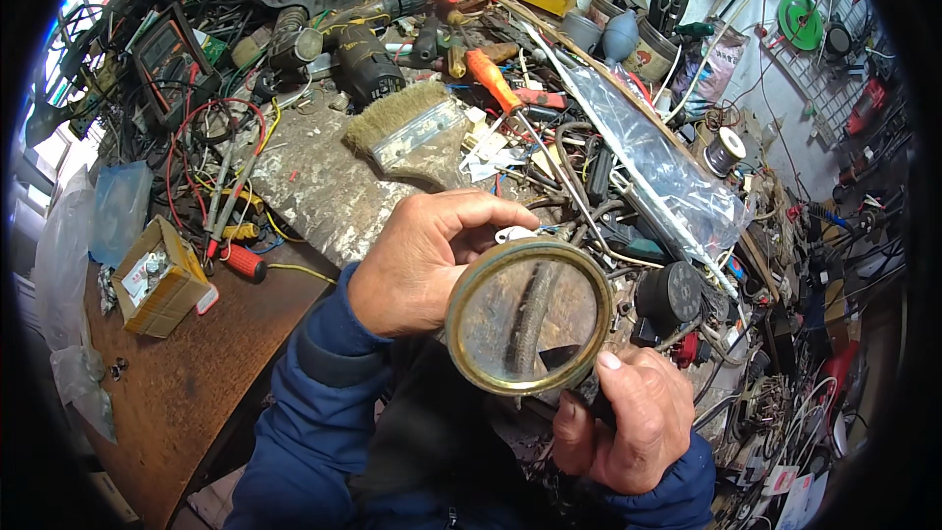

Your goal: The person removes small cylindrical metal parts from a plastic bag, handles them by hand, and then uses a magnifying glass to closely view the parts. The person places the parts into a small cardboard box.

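A round magnifying glass with a worn brass-coloured rim is in front of me. My right hand is closed round its dark handle, below the rim on the right. My left hand is curled beside and partly behind the lens, thumb and fingers bent inward. By its fingertips a small white rounded piece shows above the rim. Through the lens appears a blurred, brownish-grey ridged strip, which I cannot identify. The rim and lens hide what the left fingers hold.
Beyond my hands lie a wide bristle brush and an orange-handled screwdriver. At left are a multimeter, red-handled tool and small open carton. Clear plastic, a wire spool and tangled cables crowd the right.
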Action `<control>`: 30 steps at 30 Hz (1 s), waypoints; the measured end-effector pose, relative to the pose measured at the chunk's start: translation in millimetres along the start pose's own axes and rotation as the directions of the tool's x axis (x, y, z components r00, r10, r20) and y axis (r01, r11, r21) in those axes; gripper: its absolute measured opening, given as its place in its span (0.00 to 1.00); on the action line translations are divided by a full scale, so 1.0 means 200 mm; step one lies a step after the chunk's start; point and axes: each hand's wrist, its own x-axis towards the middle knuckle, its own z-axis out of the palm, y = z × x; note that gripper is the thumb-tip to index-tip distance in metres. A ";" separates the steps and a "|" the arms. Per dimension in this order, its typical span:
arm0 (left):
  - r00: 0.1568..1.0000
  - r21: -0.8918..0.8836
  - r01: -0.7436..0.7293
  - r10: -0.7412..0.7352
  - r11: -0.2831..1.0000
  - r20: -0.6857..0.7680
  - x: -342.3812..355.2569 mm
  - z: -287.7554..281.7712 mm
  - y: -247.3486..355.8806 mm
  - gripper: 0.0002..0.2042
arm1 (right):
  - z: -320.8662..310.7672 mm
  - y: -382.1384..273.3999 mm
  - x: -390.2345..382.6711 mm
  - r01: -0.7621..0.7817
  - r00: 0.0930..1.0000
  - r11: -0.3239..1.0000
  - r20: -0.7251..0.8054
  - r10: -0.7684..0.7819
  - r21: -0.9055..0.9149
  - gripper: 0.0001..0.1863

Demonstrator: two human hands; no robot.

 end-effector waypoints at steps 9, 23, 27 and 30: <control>0.998 0.124 -0.062 0.058 0.990 0.029 0.00 -0.01 0.01 0.18 | 0.01 0.00 0.00 0.001 1.000 1.000 -0.001 -0.001 -0.002 0.24; 0.979 0.130 -0.199 0.191 0.971 0.075 0.02 -0.03 -0.04 0.16 | 0.00 -0.01 0.00 -0.043 0.999 0.999 0.023 0.044 -0.027 0.24; 0.991 -0.025 -0.052 0.054 0.998 0.121 0.01 -0.03 -0.03 0.21 | 0.00 -0.01 0.00 -0.047 0.999 0.998 0.024 0.048 -0.035 0.23; 0.994 -0.283 0.087 -0.064 0.955 0.092 0.01 0.00 -0.04 0.23 | 0.00 -0.01 -0.01 -0.047 0.999 0.998 0.024 0.048 -0.037 0.23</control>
